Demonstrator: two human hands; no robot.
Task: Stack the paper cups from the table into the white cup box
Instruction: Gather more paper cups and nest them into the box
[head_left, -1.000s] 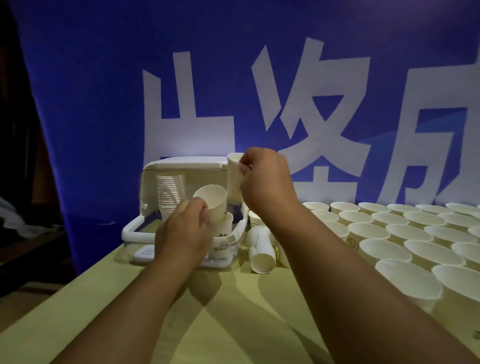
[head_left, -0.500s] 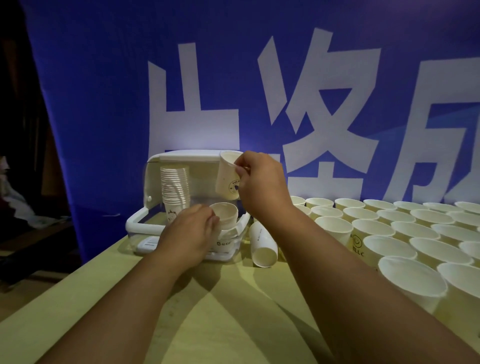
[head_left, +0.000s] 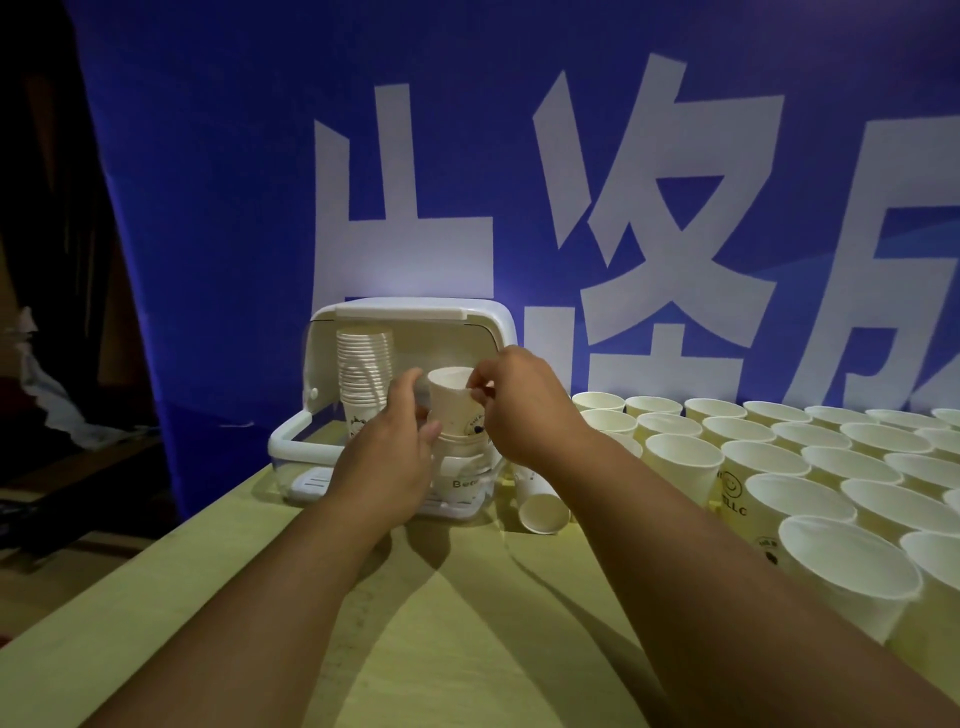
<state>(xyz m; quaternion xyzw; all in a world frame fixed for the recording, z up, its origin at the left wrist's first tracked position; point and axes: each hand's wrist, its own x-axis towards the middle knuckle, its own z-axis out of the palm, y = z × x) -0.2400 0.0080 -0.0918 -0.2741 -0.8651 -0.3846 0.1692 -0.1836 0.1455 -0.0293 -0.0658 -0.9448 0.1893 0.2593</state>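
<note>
Right hand (head_left: 524, 410): thumb and fingertips clamped on the rim of the held cup (head_left: 457, 400), a high grip that leaves the cup's lower wall free to slide into the one beneath
Left hand (head_left: 387, 457): curled round the top of the short stack (head_left: 460, 465), fingers rising beside the held cup, probably bracing the stack so it does not tip as the cup is pressed in
Banner (head_left: 208, 208): blue with large white characters, hanging behind the table as a backdrop
Table (head_left: 467, 623): pale yellow-green top, with the box at the far left, loose cups on the right and the arms reaching in between
Loose cups (head_left: 779, 457): many, upright and mouth up, in close rows, so each can be lifted by its rim
White cup box (head_left: 415, 312): lid swung up and back, front open toward the person, so the inside is reachable from the front
Tall stack (head_left: 363, 374): nested cups at the box's left side, reaching nearly to the lid, which likely explains the second column beside it
Short stack: in the box's right half, near the tall stack, only a few cups high
Held cup: mouth up, its base entering the short stack, apparently not fully seated
Tipped cup (head_left: 543, 512): lying on its side on the table just right of the box, mouth toward the camera
Progress: judged early, since most cups are on the table
</note>
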